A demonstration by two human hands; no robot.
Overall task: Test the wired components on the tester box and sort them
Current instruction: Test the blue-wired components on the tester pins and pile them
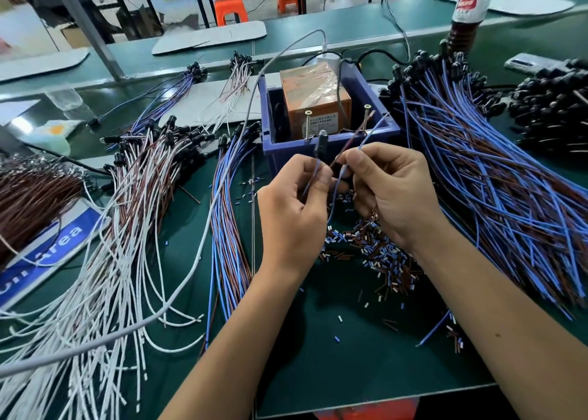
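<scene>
Pinching one wired component (pixel 319 142) between them, the left hand (pixel 294 203) and right hand (pixel 393 193) risked the wire ends beyond the fingertips missing the tester box's (pixel 331 146) screws (pixel 308 123).

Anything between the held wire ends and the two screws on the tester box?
Nothing visible. The right hand and left hand pinch the wired component just before the screws; only open air lies between.

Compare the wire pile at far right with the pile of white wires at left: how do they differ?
The right pile has blue and brown wires; the white-wire pile is mostly white, with some brown. The right pile lies densely packed, while the white-wire pile sprawls loosely in loops. Both have black components on their far ends and rest on the green mat.
</scene>
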